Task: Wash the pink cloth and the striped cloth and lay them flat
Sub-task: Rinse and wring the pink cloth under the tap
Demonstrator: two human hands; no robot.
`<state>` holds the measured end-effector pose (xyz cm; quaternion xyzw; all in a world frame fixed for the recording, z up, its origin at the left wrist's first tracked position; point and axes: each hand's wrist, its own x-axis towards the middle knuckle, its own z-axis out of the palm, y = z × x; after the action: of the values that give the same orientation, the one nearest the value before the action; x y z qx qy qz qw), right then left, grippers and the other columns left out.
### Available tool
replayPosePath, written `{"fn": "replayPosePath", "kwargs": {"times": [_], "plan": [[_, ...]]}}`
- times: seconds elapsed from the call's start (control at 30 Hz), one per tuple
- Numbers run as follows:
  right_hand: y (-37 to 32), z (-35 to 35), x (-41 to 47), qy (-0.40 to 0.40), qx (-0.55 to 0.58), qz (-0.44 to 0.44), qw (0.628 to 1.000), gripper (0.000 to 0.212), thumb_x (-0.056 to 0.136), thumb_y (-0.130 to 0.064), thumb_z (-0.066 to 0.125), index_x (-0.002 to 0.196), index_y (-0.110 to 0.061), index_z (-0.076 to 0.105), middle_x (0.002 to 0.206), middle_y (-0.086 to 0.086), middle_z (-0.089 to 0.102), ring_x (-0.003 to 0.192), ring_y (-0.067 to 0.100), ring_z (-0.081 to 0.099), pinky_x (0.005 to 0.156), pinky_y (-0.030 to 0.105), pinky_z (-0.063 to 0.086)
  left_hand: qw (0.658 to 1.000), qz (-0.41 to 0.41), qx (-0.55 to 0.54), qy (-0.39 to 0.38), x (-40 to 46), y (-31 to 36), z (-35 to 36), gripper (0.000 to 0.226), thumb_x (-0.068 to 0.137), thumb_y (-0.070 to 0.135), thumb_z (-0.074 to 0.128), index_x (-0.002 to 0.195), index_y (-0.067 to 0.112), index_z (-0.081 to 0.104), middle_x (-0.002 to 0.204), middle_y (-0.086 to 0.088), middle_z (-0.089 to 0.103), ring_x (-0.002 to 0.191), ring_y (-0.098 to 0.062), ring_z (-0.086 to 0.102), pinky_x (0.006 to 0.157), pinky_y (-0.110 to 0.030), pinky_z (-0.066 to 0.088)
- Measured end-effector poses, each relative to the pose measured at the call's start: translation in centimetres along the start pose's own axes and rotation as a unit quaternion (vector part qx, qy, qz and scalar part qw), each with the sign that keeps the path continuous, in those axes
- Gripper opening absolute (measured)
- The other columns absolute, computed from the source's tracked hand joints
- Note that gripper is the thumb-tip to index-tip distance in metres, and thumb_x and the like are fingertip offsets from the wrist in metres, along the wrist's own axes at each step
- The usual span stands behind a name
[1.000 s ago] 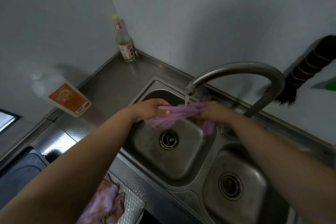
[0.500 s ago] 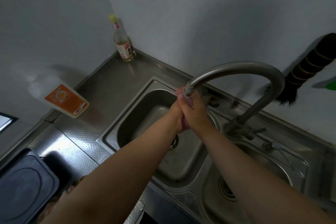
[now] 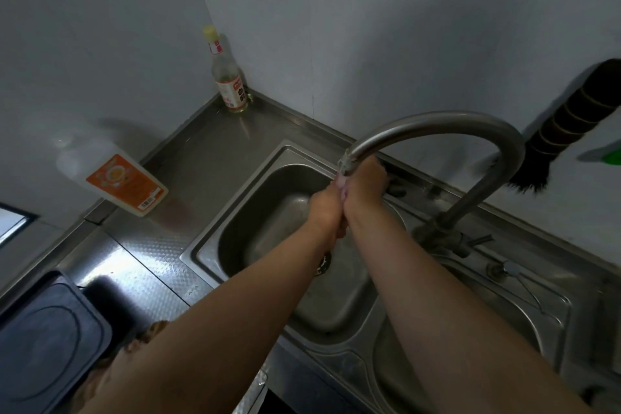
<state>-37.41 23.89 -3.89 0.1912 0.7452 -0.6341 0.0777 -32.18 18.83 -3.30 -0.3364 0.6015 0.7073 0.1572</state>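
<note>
While both hands scrub, tap spout (image 3: pixel 437 124) arches over, bottle (image 3: pixel 229 77) cornered

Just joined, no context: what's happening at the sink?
A person is washing the pink cloth under the faucet. The left hand and right hand press together around it over the left sink basin, so only a sliver of cloth shows. Nothing is laid flat yet.
</note>
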Motion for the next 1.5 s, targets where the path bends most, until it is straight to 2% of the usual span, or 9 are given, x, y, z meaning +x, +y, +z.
{"fn": "replayPosePath", "kwargs": {"times": [0.17, 0.27, 0.5, 0.8, 0.93, 1.03, 1.23, 1.37, 1.5], "plan": [[1.1, -3.2, -0.9, -0.085, 0.274, 0.130, 0.949, 0.039, 0.091, -0.050, 0.053, 0.081, -0.013, 0.062, 0.075, 0.006, 0.065, 0.066, 0.019, 0.066, 0.065, 0.028, 0.052, 0.969, 0.078, 0.233, -0.030, -0.1, -0.1, -1.3, 0.045, 0.102, 0.032, 0.034, 0.097, 0.001, 0.065, 0.079, -0.014, 0.061, 0.062, -0.022, 0.055, 0.050, -0.025, 0.040], [3.0, -8.0, -1.7, -0.075, -0.043, -0.051, 0.995, 0.033, 0.092, -0.044, 0.057, 0.085, -0.013, 0.068, 0.071, -0.003, 0.067, 0.063, 0.006, 0.064, 0.063, 0.023, 0.046, 0.913, 0.143, 0.368, -0.101, -0.3, -0.3, -2.7, 0.043, 0.099, 0.045, 0.043, 0.100, 0.009, 0.067, 0.090, -0.007, 0.065, 0.083, -0.019, 0.060, 0.066, -0.021, 0.045], [10.2, -19.3, -3.6, -0.218, -0.538, -0.034, 0.814, 0.070, 0.057, -0.086, 0.056, 0.109, -0.038, 0.059, 0.101, -0.011, 0.065, 0.092, 0.012, 0.063, 0.078, 0.031, 0.052, 0.678, 0.257, 0.675, -0.140, -1.7, -0.5, -2.5, 0.055, 0.068, 0.060, 0.074, 0.105, 0.028, 0.050, 0.099, 0.006, 0.061, 0.092, -0.018, 0.061, 0.078, -0.031, 0.047], [9.0, -21.7, -2.3, -0.091, -0.202, 0.167, 0.961, 0.157, 0.047, -0.028, 0.093, 0.144, -0.026, -0.030, 0.151, 0.019, 0.033, 0.122, 0.040, 0.050, 0.099, 0.050, 0.046, 0.577, 0.292, 0.754, -0.110, -4.7, -2.3, 2.0, 0.045, 0.092, 0.049, 0.053, 0.124, 0.017, 0.057, 0.124, -0.010, 0.047, 0.112, -0.031, 0.054, 0.083, -0.039, 0.045], [7.8, -20.5, -3.0, -0.077, -0.267, 0.168, 0.946, 0.133, 0.065, -0.026, 0.087, 0.150, -0.011, -0.014, 0.136, 0.017, 0.048, 0.122, 0.037, 0.052, 0.097, 0.044, 0.046, 0.506, 0.266, 0.817, -0.080, -4.2, -2.9, 0.9, 0.044, 0.094, 0.049, 0.050, 0.122, 0.017, 0.061, 0.125, -0.009, 0.054, 0.119, -0.029, 0.047, 0.093, -0.040, 0.040], [4.7, -19.7, -4.3, -0.208, -0.477, 0.113, 0.847, 0.066, 0.075, -0.036, 0.078, 0.127, -0.003, 0.054, 0.102, 0.007, 0.062, 0.093, 0.023, 0.062, 0.077, 0.028, 0.046, 0.461, 0.236, 0.854, -0.057, -4.1, -3.0, -0.2, 0.033, 0.096, 0.030, 0.050, 0.127, 0.020, 0.056, 0.128, -0.006, 0.060, 0.121, -0.027, 0.052, 0.099, -0.039, 0.033], [1.7, -17.7, -5.2, -0.376, -0.216, 0.210, 0.876, 0.031, 0.084, -0.024, 0.070, 0.105, -0.003, 0.061, 0.073, 0.008, 0.062, 0.055, 0.014, 0.055, 0.044, 0.022, 0.048, 0.578, 0.134, 0.793, -0.139, -5.3, -1.4, -5.9, 0.061, 0.092, 0.010, 0.057, 0.146, 0.025, 0.034, 0.126, -0.008, 0.058, 0.112, -0.023, 0.058, 0.084, -0.030, 0.044], [0.7, -16.5, -4.9, -0.270, -0.225, 0.239, 0.905, 0.024, 0.084, -0.031, 0.070, 0.098, -0.011, 0.067, 0.058, -0.001, 0.053, 0.038, 0.004, 0.034, 0.031, 0.013, 0.022, 0.775, -0.035, 0.568, -0.273, -5.5, -2.1, -9.6, 0.031, 0.093, 0.011, 0.051, 0.124, 0.018, 0.050, 0.102, -0.007, 0.061, 0.080, -0.017, 0.061, 0.064, -0.022, 0.047], [0.7, -11.2, -6.0, -0.128, -0.234, 0.123, 0.956, 0.030, 0.081, -0.033, 0.072, 0.100, -0.013, 0.059, 0.085, 0.009, 0.064, 0.064, 0.016, 0.058, 0.051, 0.023, 0.046, 0.893, -0.177, 0.178, -0.374, -6.8, -4.7, -10.3, 0.030, 0.093, 0.037, 0.051, 0.115, 0.018, 0.057, 0.094, -0.001, 0.058, 0.062, -0.007, 0.048, 0.054, -0.016, 0.038]]}}
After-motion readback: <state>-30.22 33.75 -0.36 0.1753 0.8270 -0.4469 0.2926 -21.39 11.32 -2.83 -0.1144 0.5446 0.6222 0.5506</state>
